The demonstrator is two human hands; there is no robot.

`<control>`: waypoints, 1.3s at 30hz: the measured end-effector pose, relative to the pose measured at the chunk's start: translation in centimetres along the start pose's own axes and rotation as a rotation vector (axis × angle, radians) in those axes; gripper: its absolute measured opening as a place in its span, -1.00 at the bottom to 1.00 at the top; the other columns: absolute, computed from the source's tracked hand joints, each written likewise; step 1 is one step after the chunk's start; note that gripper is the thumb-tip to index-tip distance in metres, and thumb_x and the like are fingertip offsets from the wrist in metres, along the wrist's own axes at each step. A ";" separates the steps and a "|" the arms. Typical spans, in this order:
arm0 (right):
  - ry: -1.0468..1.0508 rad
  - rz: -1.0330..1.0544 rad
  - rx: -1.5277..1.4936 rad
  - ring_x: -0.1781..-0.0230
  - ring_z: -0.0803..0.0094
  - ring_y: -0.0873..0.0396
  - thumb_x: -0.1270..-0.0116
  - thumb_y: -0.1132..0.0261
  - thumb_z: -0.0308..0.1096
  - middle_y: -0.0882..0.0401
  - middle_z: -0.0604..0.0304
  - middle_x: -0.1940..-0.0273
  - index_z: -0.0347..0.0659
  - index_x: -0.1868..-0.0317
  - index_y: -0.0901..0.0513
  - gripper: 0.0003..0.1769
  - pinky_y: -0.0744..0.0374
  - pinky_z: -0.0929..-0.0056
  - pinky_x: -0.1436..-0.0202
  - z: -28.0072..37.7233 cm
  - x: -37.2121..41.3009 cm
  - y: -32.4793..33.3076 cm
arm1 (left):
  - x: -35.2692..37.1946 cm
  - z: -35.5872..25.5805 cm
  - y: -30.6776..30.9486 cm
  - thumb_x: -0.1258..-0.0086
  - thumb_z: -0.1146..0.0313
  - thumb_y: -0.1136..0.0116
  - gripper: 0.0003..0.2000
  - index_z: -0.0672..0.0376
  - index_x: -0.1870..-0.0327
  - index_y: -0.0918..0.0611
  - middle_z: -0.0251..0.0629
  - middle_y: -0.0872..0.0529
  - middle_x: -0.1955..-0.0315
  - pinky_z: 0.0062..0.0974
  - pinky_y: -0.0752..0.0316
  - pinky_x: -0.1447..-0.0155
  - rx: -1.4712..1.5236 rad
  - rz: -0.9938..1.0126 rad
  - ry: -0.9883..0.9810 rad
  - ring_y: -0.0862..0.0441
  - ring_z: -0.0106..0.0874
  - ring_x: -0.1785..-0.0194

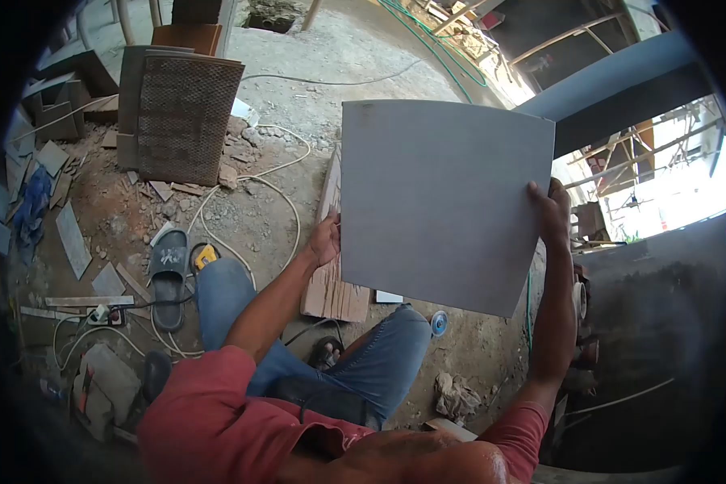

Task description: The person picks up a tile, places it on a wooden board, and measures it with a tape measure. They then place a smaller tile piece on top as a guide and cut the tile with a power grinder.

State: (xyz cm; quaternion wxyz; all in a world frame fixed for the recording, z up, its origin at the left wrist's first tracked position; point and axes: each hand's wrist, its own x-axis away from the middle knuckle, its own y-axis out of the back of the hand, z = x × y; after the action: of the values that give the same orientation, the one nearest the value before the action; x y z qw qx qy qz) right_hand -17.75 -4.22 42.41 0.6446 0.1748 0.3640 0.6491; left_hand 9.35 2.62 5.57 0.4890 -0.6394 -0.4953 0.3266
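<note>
A large square grey tile (448,206) is held up in front of me, its broad face toward the camera. My left hand (325,239) grips its left edge, fingers mostly hidden behind it. On the opposite edge, my right hand (552,211) is closed with the thumb on the face and the other fingers behind. Below the tile lies a wooden board (336,294) with grooves cut across its near end. A blue disc (438,323) lies on the ground just beyond my knee. Near my other knee is a yellow tape measure (206,256).
Several tiles (187,121) stand upright at the upper left, with broken pieces (73,242) around them. A pale cable (294,218) loops across the dusty floor. A grey slipper (168,278) and an extension socket (106,315) lie at left. A dark panel (653,339) stands at right.
</note>
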 end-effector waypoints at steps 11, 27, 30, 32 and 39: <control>-0.383 0.117 -0.284 0.22 0.35 -0.54 -0.26 -0.23 -0.39 -0.59 0.04 0.18 -0.43 -0.02 -0.49 -0.63 -0.49 0.37 0.16 -29.0 0.1 -23.7 | 4.9 -2.5 10.5 -0.45 0.41 0.15 -0.58 0.16 -0.32 -0.32 -0.26 -0.52 -0.07 -0.53 -0.36 -0.14 -0.826 -0.643 -0.417 -0.47 -0.47 -0.05; -0.422 0.219 -0.580 -0.09 0.19 -0.42 -0.06 -0.06 -0.58 -0.34 -0.18 -0.18 -0.54 -0.32 -0.12 -0.27 -0.39 0.40 -0.12 -38.3 4.5 -32.6 | 3.5 -1.9 18.7 -0.39 0.43 0.08 -0.58 0.10 -0.29 -0.41 -0.41 -0.62 0.31 -0.67 -0.33 0.42 -0.804 -0.818 -0.291 -0.38 -0.66 0.51; -0.518 0.288 -0.644 -0.33 0.11 -0.20 -0.11 -0.12 -0.53 -0.13 -0.25 -0.33 -0.52 -0.38 0.03 -0.18 -0.24 0.39 -0.31 -34.1 6.8 -29.2 | 2.8 -1.0 19.3 -0.39 0.42 0.08 -0.59 0.11 -0.29 -0.41 -0.35 -0.61 0.18 -0.64 -0.40 0.23 -0.833 -0.825 -0.291 -0.46 -0.61 0.33; -0.498 0.206 -0.704 -0.27 0.08 -0.30 -0.18 -0.20 -0.46 -0.20 -0.27 -0.30 -0.53 -0.35 -0.06 -0.22 -0.32 0.31 -0.26 -37.7 9.0 -30.0 | 3.6 -1.3 17.3 -0.40 0.42 0.08 -0.60 0.15 -0.27 -0.42 -0.28 -0.56 -0.03 -0.58 -0.35 -0.11 -0.848 -0.863 -0.239 -0.47 -0.52 -0.01; -0.750 0.322 -0.280 0.08 0.18 -0.57 -0.22 -0.24 -0.38 -0.48 -0.24 -0.05 -0.51 -0.31 -0.16 -0.29 -0.55 0.34 0.08 -42.5 21.9 -28.4 | 3.6 -1.3 18.3 -0.43 0.45 0.07 -0.61 0.14 -0.28 -0.40 -0.30 -0.54 -0.03 -0.57 -0.33 -0.16 -0.786 -0.898 -0.101 -0.45 -0.51 -0.06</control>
State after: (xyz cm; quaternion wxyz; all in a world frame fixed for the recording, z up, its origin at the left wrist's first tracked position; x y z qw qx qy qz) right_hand -29.48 3.65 -11.36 0.6403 0.3641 -0.0192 0.6761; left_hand 17.34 5.11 -11.14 0.2818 -0.4844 -0.8234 -0.0897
